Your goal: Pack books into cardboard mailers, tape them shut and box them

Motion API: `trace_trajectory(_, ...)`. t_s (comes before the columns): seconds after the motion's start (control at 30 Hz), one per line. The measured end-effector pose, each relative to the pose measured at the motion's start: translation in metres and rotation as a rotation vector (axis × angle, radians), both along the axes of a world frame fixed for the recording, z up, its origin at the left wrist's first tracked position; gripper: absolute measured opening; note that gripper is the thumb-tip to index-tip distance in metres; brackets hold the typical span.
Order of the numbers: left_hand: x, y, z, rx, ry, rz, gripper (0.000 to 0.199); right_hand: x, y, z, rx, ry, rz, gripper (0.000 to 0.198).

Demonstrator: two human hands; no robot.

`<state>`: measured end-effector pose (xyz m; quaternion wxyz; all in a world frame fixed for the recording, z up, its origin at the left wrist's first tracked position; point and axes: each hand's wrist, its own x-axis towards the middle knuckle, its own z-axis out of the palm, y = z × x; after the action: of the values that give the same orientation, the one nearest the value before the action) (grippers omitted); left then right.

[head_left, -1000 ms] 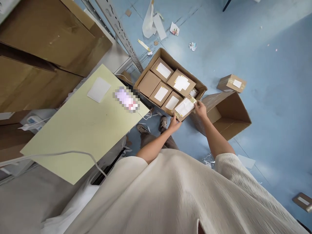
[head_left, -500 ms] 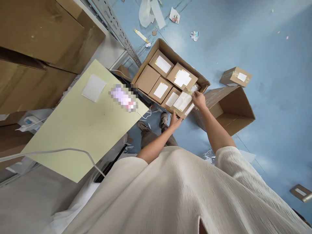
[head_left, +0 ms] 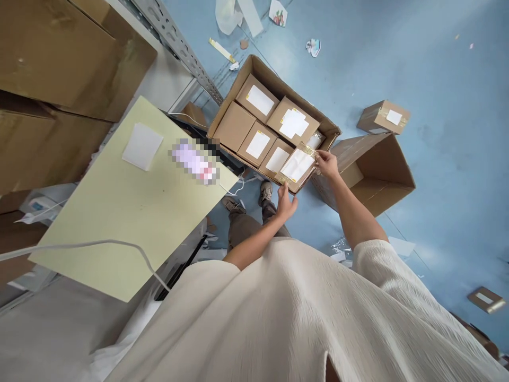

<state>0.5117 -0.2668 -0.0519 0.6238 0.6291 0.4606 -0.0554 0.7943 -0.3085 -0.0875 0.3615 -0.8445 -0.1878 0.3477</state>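
A large open carton holds several smaller taped cardboard boxes, most with white labels. At its near right corner sits a labelled cardboard box with clear tape at its ends. My right hand has its fingers closed on that box's right edge, beside the tape. At the near edge, my left hand has a finger stretched to the box's front end, thumb apart and the palm holding nothing. The carton wall and my fingers hide the box's lower part.
To the right, an empty carton lies on its side, with a small taped box behind it. A pale yellow tabletop stands left, bearing white paper. Paper scraps litter the blue floor. A metal shelf post rises behind the table.
The labelled box has settled lower into the carton's near right corner. My left hand has loosened from its front end and dropped slightly back; my right hand stays at its right edge.
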Motion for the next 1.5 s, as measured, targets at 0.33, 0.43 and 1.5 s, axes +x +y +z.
trace_trajectory(0.33,0.011,0.001,-0.009,-0.01,-0.124,-0.257,0.111,0.02,-0.024,-0.032,0.057,0.144,-0.227,0.069)
trace_trajectory(0.43,0.022,0.001,-0.017,-0.049,-0.11,-0.272,0.112,0.03,-0.023,-0.038,0.052,0.093,-0.208,0.057)
trace_trajectory(1.5,-0.005,0.07,-0.058,0.286,0.211,-0.866,0.068,-0.135,-0.025,-0.071,-0.636,-0.296,0.49,0.126)
